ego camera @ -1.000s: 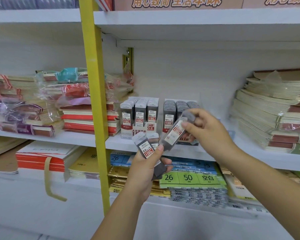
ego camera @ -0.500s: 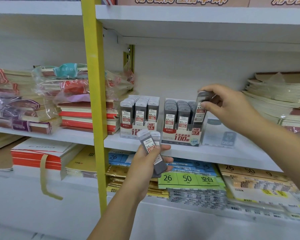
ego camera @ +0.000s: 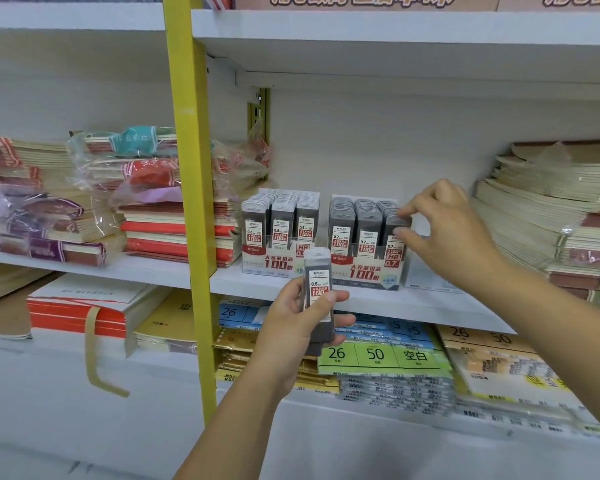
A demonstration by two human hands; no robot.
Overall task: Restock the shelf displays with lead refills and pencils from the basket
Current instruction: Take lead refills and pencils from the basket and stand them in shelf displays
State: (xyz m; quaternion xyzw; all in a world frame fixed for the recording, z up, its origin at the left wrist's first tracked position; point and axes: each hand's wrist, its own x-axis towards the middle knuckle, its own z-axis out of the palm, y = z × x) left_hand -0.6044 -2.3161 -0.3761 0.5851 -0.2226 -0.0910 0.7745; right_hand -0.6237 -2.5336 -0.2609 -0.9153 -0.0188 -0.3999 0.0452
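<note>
Two hands at the white shelf [ego camera: 201, 277] of lead refills.
The 0.7 box [ego camera: 364, 273] stands beside the 0.5 box [ego camera: 274, 266]. The right hand [ego camera: 444, 230] seems to pinch the top of the 0.7 box's front-right case [ego camera: 395, 245]. The left hand [ego camera: 291, 327] grips a 0.5 refill case [ego camera: 317, 289] upright before the shelf edge.

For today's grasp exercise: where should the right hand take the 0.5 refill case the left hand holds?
Pinch its top end from above: the 0.5 refill case stands upright, its upper part clear above the left hand, which wraps the lower half.
</note>
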